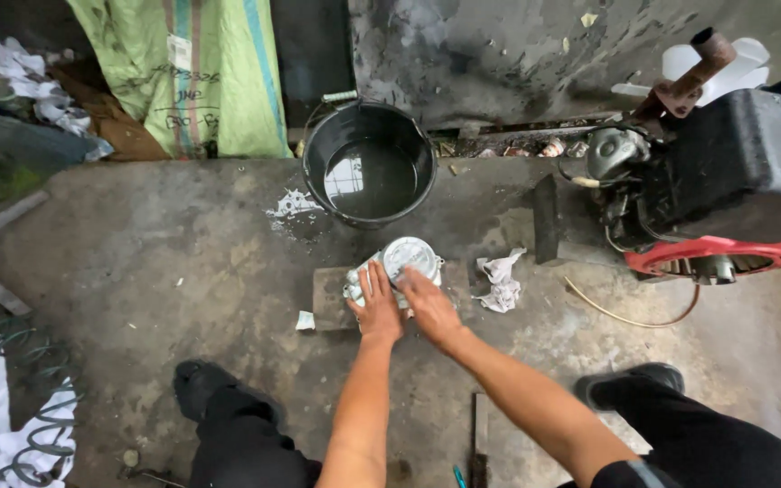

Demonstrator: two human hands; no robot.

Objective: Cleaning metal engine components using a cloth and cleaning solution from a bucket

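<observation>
both hands press on a round metal part (406, 260) lying just below the black bucket (370, 163); left hand (378, 305) and right hand (428, 307) lie flat, apparently not gripping, equally near.

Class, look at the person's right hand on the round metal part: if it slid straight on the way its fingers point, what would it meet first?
The right hand already rests on the round grey metal part. Beyond that, probably the black bucket of dark liquid, though depth is unclear.
</observation>
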